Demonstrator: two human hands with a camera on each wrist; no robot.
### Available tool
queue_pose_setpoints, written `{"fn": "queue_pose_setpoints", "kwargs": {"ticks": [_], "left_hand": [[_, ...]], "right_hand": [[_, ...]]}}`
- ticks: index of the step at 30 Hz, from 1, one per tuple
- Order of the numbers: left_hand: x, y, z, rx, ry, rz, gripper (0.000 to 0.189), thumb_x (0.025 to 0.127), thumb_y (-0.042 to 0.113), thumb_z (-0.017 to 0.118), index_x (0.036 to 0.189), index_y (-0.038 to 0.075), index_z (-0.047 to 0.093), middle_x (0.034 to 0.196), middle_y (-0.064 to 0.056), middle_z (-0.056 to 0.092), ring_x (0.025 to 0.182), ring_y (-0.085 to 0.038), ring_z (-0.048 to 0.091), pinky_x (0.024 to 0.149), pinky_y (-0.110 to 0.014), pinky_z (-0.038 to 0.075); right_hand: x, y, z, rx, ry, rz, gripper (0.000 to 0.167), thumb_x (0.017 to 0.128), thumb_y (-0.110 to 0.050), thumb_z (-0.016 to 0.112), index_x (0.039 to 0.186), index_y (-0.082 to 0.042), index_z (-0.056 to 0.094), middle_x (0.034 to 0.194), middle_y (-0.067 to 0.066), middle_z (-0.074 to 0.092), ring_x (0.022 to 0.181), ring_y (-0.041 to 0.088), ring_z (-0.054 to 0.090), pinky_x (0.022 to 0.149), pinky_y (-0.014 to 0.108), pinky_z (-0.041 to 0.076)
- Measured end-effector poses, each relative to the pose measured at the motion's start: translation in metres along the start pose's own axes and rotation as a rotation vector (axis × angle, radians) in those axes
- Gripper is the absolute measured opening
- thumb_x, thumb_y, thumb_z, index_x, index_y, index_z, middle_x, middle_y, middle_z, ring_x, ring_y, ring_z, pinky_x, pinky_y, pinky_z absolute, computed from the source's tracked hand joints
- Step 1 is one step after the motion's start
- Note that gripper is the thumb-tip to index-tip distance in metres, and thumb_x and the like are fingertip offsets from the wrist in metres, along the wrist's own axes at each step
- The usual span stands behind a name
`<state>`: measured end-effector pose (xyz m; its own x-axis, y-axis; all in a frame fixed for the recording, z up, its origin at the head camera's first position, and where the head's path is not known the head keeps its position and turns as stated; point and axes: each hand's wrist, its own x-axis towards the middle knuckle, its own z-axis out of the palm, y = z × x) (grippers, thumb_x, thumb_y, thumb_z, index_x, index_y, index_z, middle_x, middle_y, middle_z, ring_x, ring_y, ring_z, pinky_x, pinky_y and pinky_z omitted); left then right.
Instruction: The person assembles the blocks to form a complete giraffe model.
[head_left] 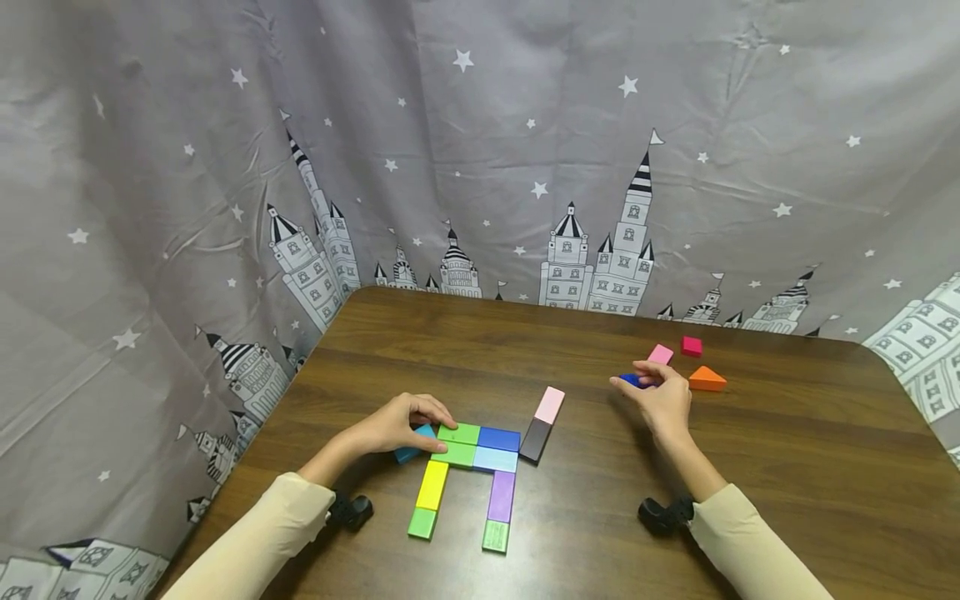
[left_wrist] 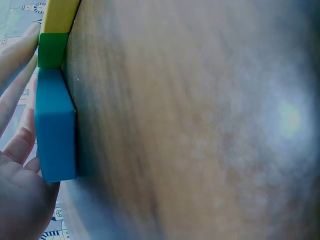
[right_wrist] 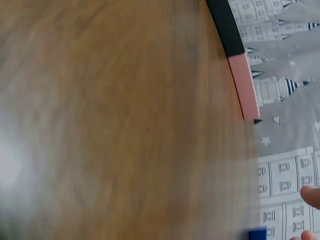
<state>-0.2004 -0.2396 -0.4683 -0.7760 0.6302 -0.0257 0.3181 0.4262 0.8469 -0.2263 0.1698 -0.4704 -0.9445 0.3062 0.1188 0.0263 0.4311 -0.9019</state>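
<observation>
Blocks in several colours lie on a brown table point(head_left: 585, 533), the main group left of the middle. Two greens, far green point(head_left: 463, 433) and near green point(head_left: 459, 456), sit side by side; navy point(head_left: 499, 439) and sky blue point(head_left: 495, 459) adjoin them at three o'clock. From that foursome's centre, yellow point(head_left: 432, 485) runs out at eight o'clock with small green point(head_left: 422, 524) at its near end, and purple point(head_left: 502, 497) at five o'clock with light green point(head_left: 496, 537) at its near end. Black point(head_left: 536, 441) lies at three o'clock, very near navy, and pale pink point(head_left: 550, 405) meets its far end, toward two o'clock.

Left hand point(head_left: 401, 425) is open at the foursome's nine to ten o'clock, thumb and fingertips at the left ends of the two greens. Teal point(head_left: 408, 451) lies partly beneath it.

Right hand point(head_left: 663, 402) is open too, thumb and fingers parted over blue point(head_left: 628, 380), which is at that hand's ten o'clock; the right wrist view shows thumb and blue apart, but I cannot tell whether another finger touches it. Around the same hand, pink point(head_left: 660, 354) is at twelve, red point(head_left: 692, 346) at one, orange point(head_left: 708, 379) at two.
</observation>
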Motion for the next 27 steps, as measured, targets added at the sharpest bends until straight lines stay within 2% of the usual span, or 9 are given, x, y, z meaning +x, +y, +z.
{"fn": "queue_pose_setpoints", "kwargs": {"ticks": [7, 12, 16, 22, 27], "left_hand": [[0.000, 0.000, -0.001, 0.002, -0.003, -0.001, 0.029, 0.085, 0.013, 0.082, 0.112, 0.006, 0.076, 0.113, -0.006, 0.067, 0.109, -0.025, 0.061, 0.098, -0.038, 0.051], [0.000, 0.000, 0.000, -0.002, -0.002, 0.004, 0.029, 0.084, 0.013, 0.082, 0.112, 0.006, 0.076, 0.113, -0.006, 0.067, 0.108, -0.024, 0.061, 0.098, -0.037, 0.051], [0.000, 0.001, 0.000, 0.003, -0.003, 0.003, 0.029, 0.084, 0.013, 0.082, 0.112, 0.006, 0.076, 0.113, -0.006, 0.067, 0.109, -0.024, 0.061, 0.098, -0.038, 0.051], [0.000, 0.001, -0.001, 0.019, -0.002, -0.002, 0.029, 0.084, 0.014, 0.082, 0.112, 0.006, 0.076, 0.113, -0.006, 0.068, 0.109, -0.025, 0.060, 0.098, -0.038, 0.051], [0.000, 0.000, 0.000, 0.006, 0.001, 0.005, 0.029, 0.085, 0.013, 0.082, 0.112, 0.005, 0.076, 0.113, -0.008, 0.068, 0.109, -0.027, 0.060, 0.098, -0.040, 0.051]], "right_hand": [[0.002, 0.006, -0.011, -0.019, 0.055, 0.029, 0.048, 0.078, -0.019, 0.088, 0.116, 0.003, 0.071, 0.107, 0.023, 0.068, 0.095, 0.027, 0.059, 0.073, 0.015, 0.042], [0.002, 0.008, -0.014, -0.038, 0.069, 0.052, 0.053, 0.078, -0.021, 0.088, 0.121, 0.002, 0.068, 0.110, 0.025, 0.064, 0.100, 0.032, 0.058, 0.085, 0.032, 0.044], [0.003, 0.010, -0.014, -0.069, 0.083, 0.054, 0.054, 0.079, -0.020, 0.088, 0.122, 0.004, 0.068, 0.110, 0.026, 0.063, 0.101, 0.035, 0.056, 0.090, 0.040, 0.043], [0.002, 0.013, -0.012, -0.081, 0.082, 0.063, 0.057, 0.077, -0.019, 0.088, 0.123, 0.007, 0.065, 0.111, 0.028, 0.059, 0.100, 0.036, 0.054, 0.087, 0.040, 0.042], [0.003, 0.015, -0.011, -0.068, 0.063, 0.100, 0.063, 0.077, -0.018, 0.089, 0.128, 0.007, 0.061, 0.117, 0.026, 0.057, 0.105, 0.035, 0.051, 0.091, 0.040, 0.042]]}}
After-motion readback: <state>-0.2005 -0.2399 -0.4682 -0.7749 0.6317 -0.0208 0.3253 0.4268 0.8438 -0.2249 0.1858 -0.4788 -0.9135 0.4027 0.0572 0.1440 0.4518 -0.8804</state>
